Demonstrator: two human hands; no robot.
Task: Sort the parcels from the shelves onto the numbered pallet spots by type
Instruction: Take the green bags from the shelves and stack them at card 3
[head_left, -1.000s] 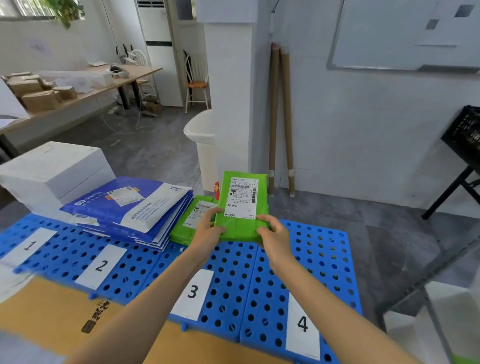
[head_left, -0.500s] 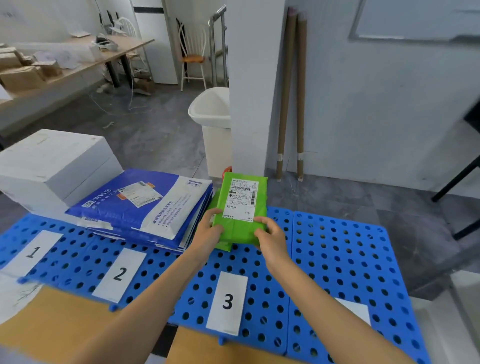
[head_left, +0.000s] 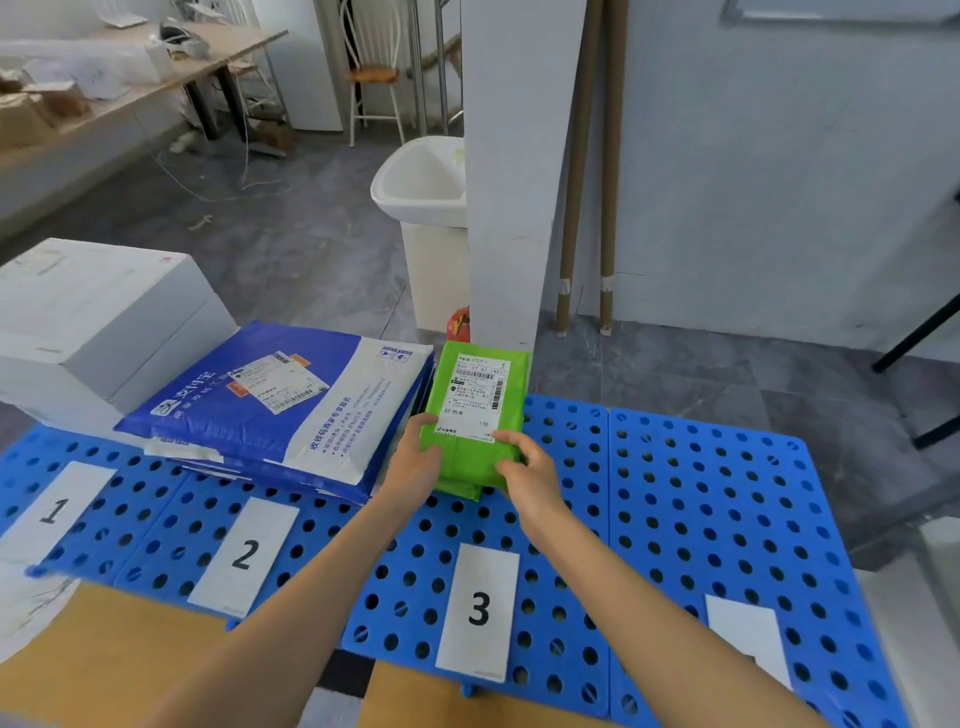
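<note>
Green parcel (head_left: 475, 415) (a flat, glossy plastic mailer, rectangular, white shipping label facing up) is lying on more green wrapping at the far part of spot 3 of the blue pallet (head_left: 675, 519). Its long axis is running away from the person, with the label's heading pointing to the far edge. Left hand (head_left: 413, 457) and right hand (head_left: 530, 478) are gripping its near corners, fingers curling over the top. A stack of blue-and-white mailers (head_left: 280, 410) is resting just left, beside a white box (head_left: 98, 322). The rigid pallet is showing round holes and a paper card "3" (head_left: 478, 608).
</note>
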